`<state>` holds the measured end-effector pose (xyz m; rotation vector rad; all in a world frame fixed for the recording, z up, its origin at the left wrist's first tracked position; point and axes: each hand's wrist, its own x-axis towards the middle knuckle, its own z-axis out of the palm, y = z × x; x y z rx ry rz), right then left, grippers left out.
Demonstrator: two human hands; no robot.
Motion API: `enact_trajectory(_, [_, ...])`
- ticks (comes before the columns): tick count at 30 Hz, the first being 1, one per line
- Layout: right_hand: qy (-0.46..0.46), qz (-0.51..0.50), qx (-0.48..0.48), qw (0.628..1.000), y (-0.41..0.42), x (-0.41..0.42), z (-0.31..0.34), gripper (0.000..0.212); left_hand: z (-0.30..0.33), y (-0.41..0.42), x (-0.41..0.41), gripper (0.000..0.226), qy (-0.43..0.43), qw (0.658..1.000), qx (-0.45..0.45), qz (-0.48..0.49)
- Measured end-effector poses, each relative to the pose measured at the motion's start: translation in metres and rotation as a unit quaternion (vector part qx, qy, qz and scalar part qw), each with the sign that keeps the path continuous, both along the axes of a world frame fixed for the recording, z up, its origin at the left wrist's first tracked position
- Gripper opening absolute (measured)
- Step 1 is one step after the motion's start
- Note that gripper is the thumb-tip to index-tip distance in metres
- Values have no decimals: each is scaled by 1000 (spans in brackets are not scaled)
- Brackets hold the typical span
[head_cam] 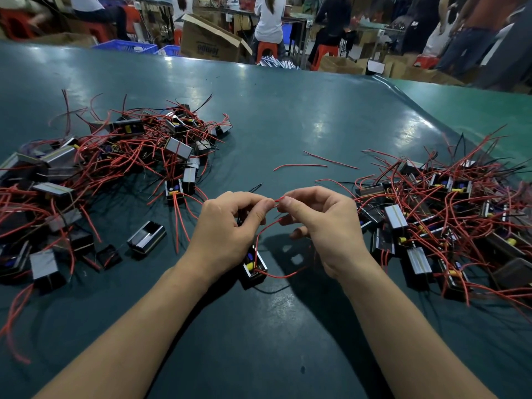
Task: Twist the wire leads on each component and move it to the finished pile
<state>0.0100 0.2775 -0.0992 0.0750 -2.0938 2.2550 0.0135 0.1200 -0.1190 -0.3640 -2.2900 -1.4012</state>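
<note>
A small black box component (253, 269) with a yellow part inside lies on the dark green table (288, 125), below and between my hands. Red wire leads (266, 228) loop up from it to my fingertips. My left hand (227, 226) and my right hand (325, 223) both pinch the ends of the red leads where they meet at the middle. A black lead trails under the box.
A big pile of components with red wires (115, 156) lies at the left, another pile (446, 214) at the right. Two loose red wires (316, 164) lie beyond my hands. An empty black housing (146, 237) sits left of my left hand. People sit on stools beyond the table.
</note>
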Motion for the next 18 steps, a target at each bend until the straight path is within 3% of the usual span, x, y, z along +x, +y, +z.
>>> enact_trajectory(8, [21, -6, -20, 1000, 0, 0, 0, 7, 1, 0, 1, 8, -3, 1000, 19, -14])
enact_trajectory(14, [79, -52, 94, 991, -3, 2, -3, 5, 1, 1, 0, 7, 6, 1000, 1, 6])
enact_trajectory(18, [88, -60, 101, 989, -4, 3, -2, 5, 1, -3, -1, 11, -6, 1000, 6, -1])
